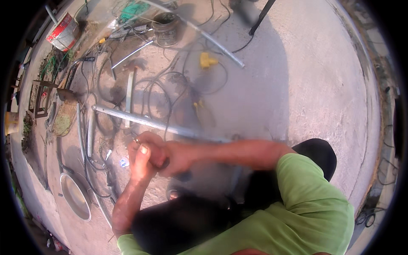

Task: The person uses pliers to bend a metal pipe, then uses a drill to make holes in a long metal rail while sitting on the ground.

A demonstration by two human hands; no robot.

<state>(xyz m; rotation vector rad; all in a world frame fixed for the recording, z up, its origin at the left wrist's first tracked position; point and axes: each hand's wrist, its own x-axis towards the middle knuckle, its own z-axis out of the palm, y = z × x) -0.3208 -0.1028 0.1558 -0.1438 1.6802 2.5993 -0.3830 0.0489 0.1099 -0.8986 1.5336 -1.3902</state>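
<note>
Above my bent knees, my left hand (143, 159) and my right hand (175, 158) are pressed together. The left fingers are curled, with the thumb laid over them. My right hand is closed against the left from the right side, and its fingers are partly hidden. Whatever the two hands grip, if anything, cannot be made out. Just beyond them a long grey metal pipe (131, 117) lies slantwise over the ground, its right end passing behind my right forearm. A flat pale metal strip (129, 95) lies under or beside that pipe.
Cables (155, 91) loop over the concrete. Farther off are a yellow fitting-like piece (208, 60), a dark bucket (165, 34), another pipe (212, 40) and a red-and-white bucket (63, 34). At left lie a shallow metal basin (75, 196) and a rectangular metal frame (41, 98).
</note>
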